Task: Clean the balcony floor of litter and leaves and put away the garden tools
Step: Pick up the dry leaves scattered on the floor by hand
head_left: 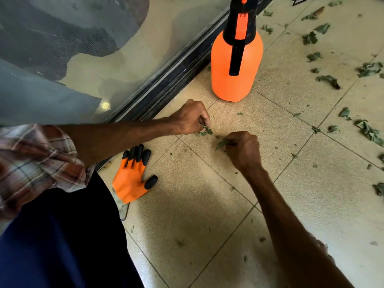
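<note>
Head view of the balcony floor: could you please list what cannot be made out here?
Head view:
Orange plastic spray bottle: its pump top is cut off by the top edge.
Dark wiry object, top right: mostly cropped, unidentifiable.
Green leaf scraps in the right hand: curled fingers hide how many.
Left hand: its back hides the pinching fingertips.

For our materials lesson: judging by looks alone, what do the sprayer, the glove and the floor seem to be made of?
Sprayer: likely plastic, with a smooth matte orange body and a black moulded top.
Glove: probably knit fabric, orange, with black, rubbery-looking coated fingertips.
Floor: seemingly ceramic tile, in beige speckled squares with dark grout lines.
</note>
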